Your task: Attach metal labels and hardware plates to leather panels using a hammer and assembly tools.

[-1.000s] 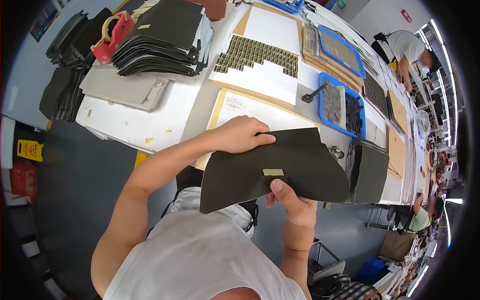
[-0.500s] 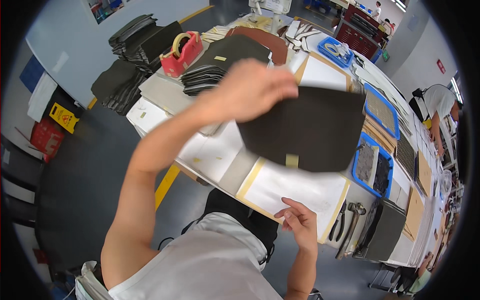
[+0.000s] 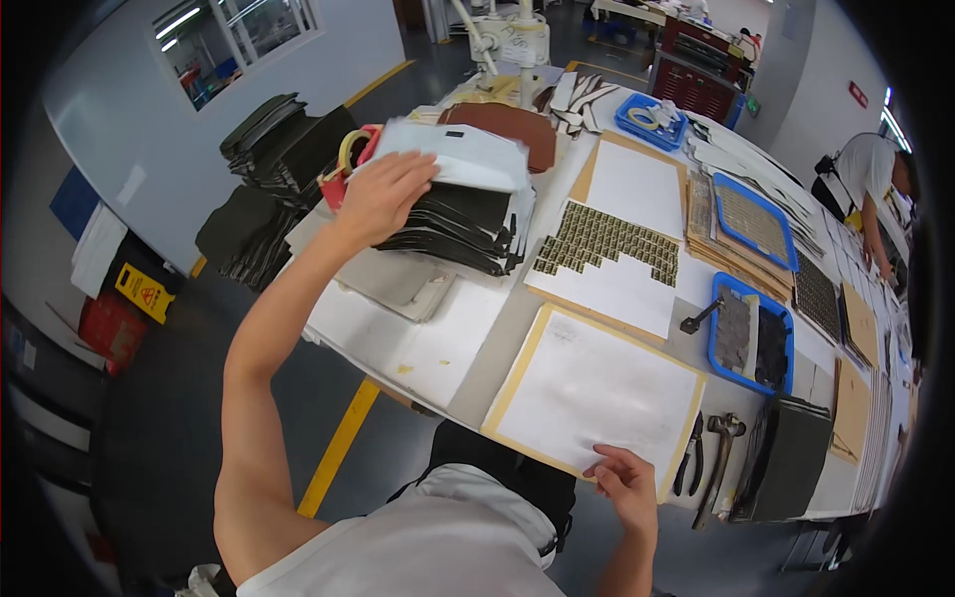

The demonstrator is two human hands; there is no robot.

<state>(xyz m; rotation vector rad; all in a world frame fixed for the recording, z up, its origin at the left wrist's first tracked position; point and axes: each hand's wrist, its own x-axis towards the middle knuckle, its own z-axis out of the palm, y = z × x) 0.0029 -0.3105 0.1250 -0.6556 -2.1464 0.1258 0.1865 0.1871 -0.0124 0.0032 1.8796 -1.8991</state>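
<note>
My left hand point(image 3: 386, 199) is stretched out, its fingers lying over the near left edge of a pale sheet point(image 3: 473, 159) with a small dark tag. The thumb is hidden. The sheet tops a thick stack of dark leather-like pieces point(image 3: 453, 224) with pale edges. Near the front of the bench, my right hand point(image 3: 627, 485) hovers by the right corner of a white board point(image 3: 597, 383) bordered with yellowish tape. Its fingers are apart and loosely bent, holding nothing.
Pliers point(image 3: 688, 456), a hammer point(image 3: 721, 463) and dark sheets point(image 3: 786, 463) lie right of the board. Beyond are rows of small pieces point(image 3: 607, 244) and blue trays point(image 3: 753, 333). A red tape dispenser point(image 3: 333, 189) stands behind the stack; a co-worker point(image 3: 865, 189) bends at the far right.
The dark sheet in my left hand has left the space above the board. That hand has moved left onto the stack, where a pale face now shows. My view has shifted.
</note>
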